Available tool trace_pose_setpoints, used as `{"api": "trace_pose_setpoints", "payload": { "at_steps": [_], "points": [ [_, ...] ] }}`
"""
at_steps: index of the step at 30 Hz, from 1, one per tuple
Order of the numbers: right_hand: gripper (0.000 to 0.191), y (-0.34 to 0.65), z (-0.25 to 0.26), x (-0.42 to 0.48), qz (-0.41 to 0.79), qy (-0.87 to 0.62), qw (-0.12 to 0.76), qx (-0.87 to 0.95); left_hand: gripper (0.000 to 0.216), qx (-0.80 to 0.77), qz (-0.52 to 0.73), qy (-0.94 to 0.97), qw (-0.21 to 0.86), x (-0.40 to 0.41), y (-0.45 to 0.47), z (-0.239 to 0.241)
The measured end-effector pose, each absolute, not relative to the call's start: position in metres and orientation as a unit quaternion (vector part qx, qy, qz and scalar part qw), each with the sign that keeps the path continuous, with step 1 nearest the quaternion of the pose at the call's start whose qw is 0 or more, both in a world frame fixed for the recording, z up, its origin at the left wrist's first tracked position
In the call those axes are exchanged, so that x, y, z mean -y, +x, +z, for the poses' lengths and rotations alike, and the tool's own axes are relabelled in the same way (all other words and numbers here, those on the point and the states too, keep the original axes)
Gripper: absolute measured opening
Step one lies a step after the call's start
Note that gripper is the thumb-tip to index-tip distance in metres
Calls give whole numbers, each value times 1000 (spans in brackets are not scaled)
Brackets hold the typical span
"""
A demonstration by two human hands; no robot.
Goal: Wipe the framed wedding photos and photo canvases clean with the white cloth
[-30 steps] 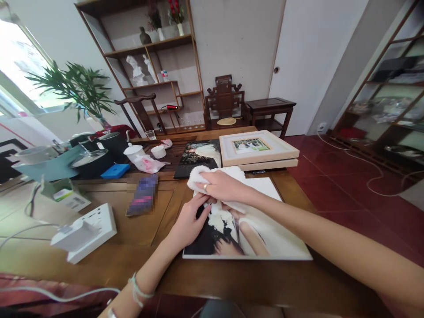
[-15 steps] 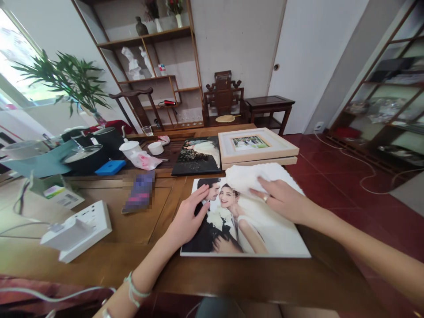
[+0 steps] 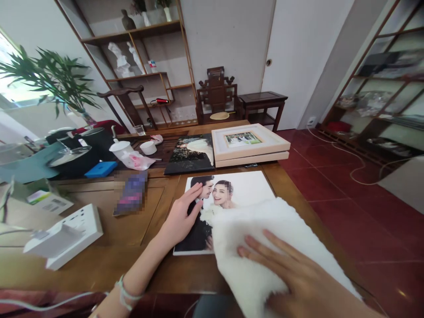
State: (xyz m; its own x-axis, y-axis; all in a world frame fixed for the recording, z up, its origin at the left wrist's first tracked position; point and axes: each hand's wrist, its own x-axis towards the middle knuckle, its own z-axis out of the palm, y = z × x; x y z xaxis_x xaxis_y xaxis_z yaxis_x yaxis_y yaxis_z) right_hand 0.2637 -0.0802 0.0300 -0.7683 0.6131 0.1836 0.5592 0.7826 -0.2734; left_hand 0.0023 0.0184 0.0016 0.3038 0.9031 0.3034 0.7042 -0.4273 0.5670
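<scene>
A large photo print [image 3: 245, 187] of a couple lies flat on the wooden table [image 3: 145, 221]. My left hand [image 3: 180, 216] rests flat on the print's left edge, fingers stretched out. A fluffy white cloth [image 3: 265, 238] is spread over the print's near right part. My right hand [image 3: 291, 274] presses flat on the cloth, fingers extended and apart. The cloth hides the lower right of the print.
Behind the print lie a dark photo panel [image 3: 191, 153] and two stacked light frames [image 3: 249, 142]. To the left are a white power strip [image 3: 62, 236], a blurred booklet [image 3: 130, 193], a blue box [image 3: 100, 168], pots and cups. Wooden chairs and shelves stand behind.
My right hand has swept the cloth from the print's top edge down toward me over its right side. The cloth has spread out wider. My left hand stays on the left edge.
</scene>
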Motion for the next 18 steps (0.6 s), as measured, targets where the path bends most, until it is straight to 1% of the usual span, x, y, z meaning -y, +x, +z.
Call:
{"api": "trace_pose_setpoints", "payload": {
  "at_steps": [3,7,9,11,15,18],
  "points": [
    [34,264,34,48,122,-342,138,921,41,-504,293,796,165,-19,1,1],
    [23,268,31,-13,74,-353,140,922,39,-507,292,794,167,-19,0,1],
    [24,269,29,-37,53,-347,141,926,39,-506,299,791,169,-19,0,2],
    [30,269,28,-47,42,-355,140,924,39,-509,306,786,171,-19,1,2],
    [40,264,31,-23,59,-353,120,926,39,-513,312,780,175,-19,2,2],
    [37,261,31,22,95,-323,88,937,40,-514,310,780,176,-19,2,2]
  ]
}}
